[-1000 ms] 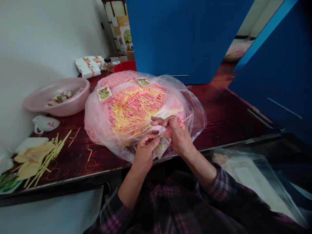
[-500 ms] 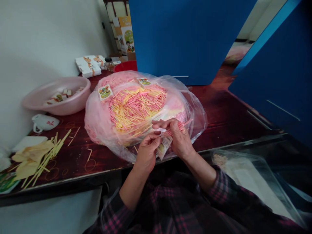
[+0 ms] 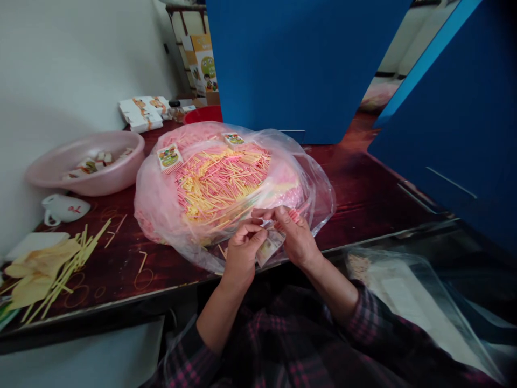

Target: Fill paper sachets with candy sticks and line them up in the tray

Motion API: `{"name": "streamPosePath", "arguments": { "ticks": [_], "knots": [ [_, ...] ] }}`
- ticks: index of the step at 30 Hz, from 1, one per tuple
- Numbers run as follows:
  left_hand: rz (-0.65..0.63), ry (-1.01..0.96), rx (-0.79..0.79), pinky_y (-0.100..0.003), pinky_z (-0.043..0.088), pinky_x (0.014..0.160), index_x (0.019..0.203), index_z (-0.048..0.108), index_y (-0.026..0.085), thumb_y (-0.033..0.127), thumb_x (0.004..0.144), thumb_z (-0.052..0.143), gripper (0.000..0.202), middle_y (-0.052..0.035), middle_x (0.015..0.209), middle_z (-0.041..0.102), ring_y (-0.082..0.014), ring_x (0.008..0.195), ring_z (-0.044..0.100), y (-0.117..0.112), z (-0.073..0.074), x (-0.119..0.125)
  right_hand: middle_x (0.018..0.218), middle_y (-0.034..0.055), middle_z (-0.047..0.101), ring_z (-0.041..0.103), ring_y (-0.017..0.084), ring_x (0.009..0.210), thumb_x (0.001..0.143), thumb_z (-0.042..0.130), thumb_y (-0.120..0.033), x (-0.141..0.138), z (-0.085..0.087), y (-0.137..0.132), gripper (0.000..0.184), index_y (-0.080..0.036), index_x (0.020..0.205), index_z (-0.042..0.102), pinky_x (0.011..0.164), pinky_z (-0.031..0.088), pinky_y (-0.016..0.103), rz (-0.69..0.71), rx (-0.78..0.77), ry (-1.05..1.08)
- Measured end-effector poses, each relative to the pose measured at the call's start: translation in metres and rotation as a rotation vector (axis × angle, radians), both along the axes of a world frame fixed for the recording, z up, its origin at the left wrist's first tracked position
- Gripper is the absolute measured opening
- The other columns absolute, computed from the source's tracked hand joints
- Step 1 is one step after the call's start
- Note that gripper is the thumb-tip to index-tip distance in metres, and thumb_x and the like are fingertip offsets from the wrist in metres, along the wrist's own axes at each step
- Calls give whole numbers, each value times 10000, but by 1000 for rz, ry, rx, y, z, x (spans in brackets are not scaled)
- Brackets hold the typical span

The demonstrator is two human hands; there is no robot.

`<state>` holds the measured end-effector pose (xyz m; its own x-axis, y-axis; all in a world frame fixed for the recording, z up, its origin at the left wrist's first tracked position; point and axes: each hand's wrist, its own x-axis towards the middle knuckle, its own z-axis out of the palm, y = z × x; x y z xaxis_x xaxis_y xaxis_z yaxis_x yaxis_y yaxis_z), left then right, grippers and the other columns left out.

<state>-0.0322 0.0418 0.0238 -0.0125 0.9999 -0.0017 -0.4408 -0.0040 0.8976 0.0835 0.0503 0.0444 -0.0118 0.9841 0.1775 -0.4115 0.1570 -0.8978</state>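
My left hand (image 3: 242,255) pinches a small printed paper packet (image 3: 269,248) at its upper edge. My right hand (image 3: 296,238) grips a small bunch of pink sticks (image 3: 291,215), its fingers partly hiding them, right beside the packet. Both hands are above the near side of a large clear plastic bag (image 3: 226,194), which holds a heap of loose pink and yellow sticks (image 3: 222,186). Two printed cards with striped edges lie on the bag, one at the left (image 3: 169,159) and one at the back (image 3: 235,141).
A pink plastic basin (image 3: 86,167) holds wrapped packets. Nearby stand a white mug (image 3: 64,209), white boxes (image 3: 141,114) and a red bowl (image 3: 204,114). Yellow sticks and paper (image 3: 44,277) lie on the dark red table (image 3: 363,199). Blue panels (image 3: 302,70) rise behind.
My hands have drawn slightly closer together, and the pink sticks show less above my right hand. The whole view has shifted a little, with the table's contents appearing further left.
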Motion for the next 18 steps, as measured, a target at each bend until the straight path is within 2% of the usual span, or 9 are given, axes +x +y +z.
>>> {"name": "streamPosePath", "arguments": {
  "ticks": [2, 5, 8, 10, 13, 17, 18],
  "knots": [
    [32, 50, 38, -326, 475, 946, 687, 713, 206, 307, 683, 873, 189, -20, 1001, 697, -191, 1013, 625, 1, -3, 1, 1140, 59, 773, 699, 203, 1093, 915, 644, -556, 1, -2, -1, 361, -212, 848, 734, 1041, 503, 367, 38, -57, -11],
    [95, 132, 46, -319, 480, 939, 723, 719, 202, 349, 695, 864, 208, -27, 963, 702, -189, 986, 633, 4, -7, 3, 1308, 74, 712, 640, 217, 1226, 862, 703, -567, -1, -5, -5, 364, -216, 925, 771, 1105, 465, 375, 9, -87, -9],
    [134, 225, 28, -304, 506, 858, 725, 716, 198, 422, 683, 860, 269, -23, 885, 695, -186, 900, 634, 6, -9, 6, 1252, 89, 736, 650, 231, 1211, 838, 709, -603, -5, -9, -13, 416, -207, 946, 781, 1114, 460, 394, -24, -94, 20],
    [101, 314, 54, -313, 525, 828, 721, 719, 195, 466, 692, 841, 299, -43, 915, 713, -213, 919, 646, 5, -9, 9, 1112, 84, 776, 693, 230, 1119, 858, 679, -617, -6, -11, -19, 434, -206, 956, 778, 1086, 482, 404, -74, -64, 24],
    [16, 463, 45, -358, 552, 838, 800, 745, 199, 559, 712, 792, 374, -57, 857, 733, -243, 866, 670, 0, -10, 16, 1044, 76, 779, 713, 230, 1057, 877, 656, -621, -2, -11, -28, 437, -217, 1005, 763, 1033, 517, 389, -235, -6, -34],
    [-115, 494, 48, -449, 567, 975, 892, 771, 249, 673, 630, 781, 498, -73, 1044, 781, -351, 1082, 698, -10, -19, 30, 915, 75, 778, 742, 243, 876, 786, 672, -744, 17, -15, -39, 579, -219, 1027, 701, 871, 575, 397, -319, -62, 26],
    [-192, 494, 24, -457, 571, 990, 924, 771, 273, 670, 601, 801, 512, -60, 1070, 785, -362, 1117, 695, -13, -21, 34, 877, 71, 774, 740, 241, 821, 757, 683, -767, 24, -16, -43, 616, -218, 1035, 685, 813, 578, 389, -324, -85, 39]
  ]
}}
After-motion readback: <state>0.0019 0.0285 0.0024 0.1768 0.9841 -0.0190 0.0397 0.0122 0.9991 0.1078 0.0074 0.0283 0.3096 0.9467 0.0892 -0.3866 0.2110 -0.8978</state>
